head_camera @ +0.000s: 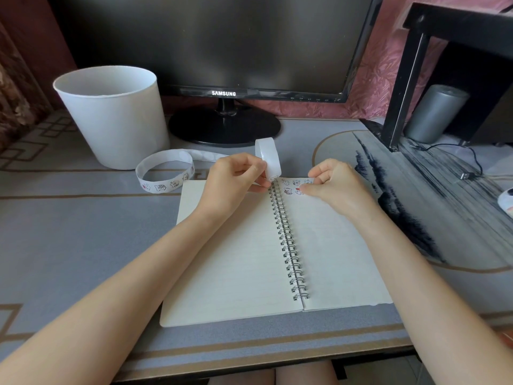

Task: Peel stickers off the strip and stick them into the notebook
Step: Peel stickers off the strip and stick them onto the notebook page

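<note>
Several small cartoon stickers (292,187) already sat in two short rows at the top of the right-hand page of the open spiral notebook (236,259), which lay flat on the grey desk (69,232) at the middle of the frame. The sticker strip (268,158) arched up in a loop just above the top of the wire binding (288,240), then trailed off to the left into a loose coil beside the white bucket (113,115).

The left hand (236,176) pinched the strip between thumb and curled fingers right at the top of the binding, with the next printed sticker showing at its fingertips. The right hand (336,184) hovered low over the top edge of the right page, fingers curled in and thumb tip down among the placed stickers. Whether it held a fresh sticker or was only pressing one flat was too small to tell.

The step in hand looked like placing or smoothing a sticker near the start of the page, with nearly all of both pages still bare. The next move would likely call for the right fingertips to catch the edge of the sticker exposed at the left hand, lift it cleanly from the backing while the left hand kept the strip taut, and set it beside the others without overlap.
</note>
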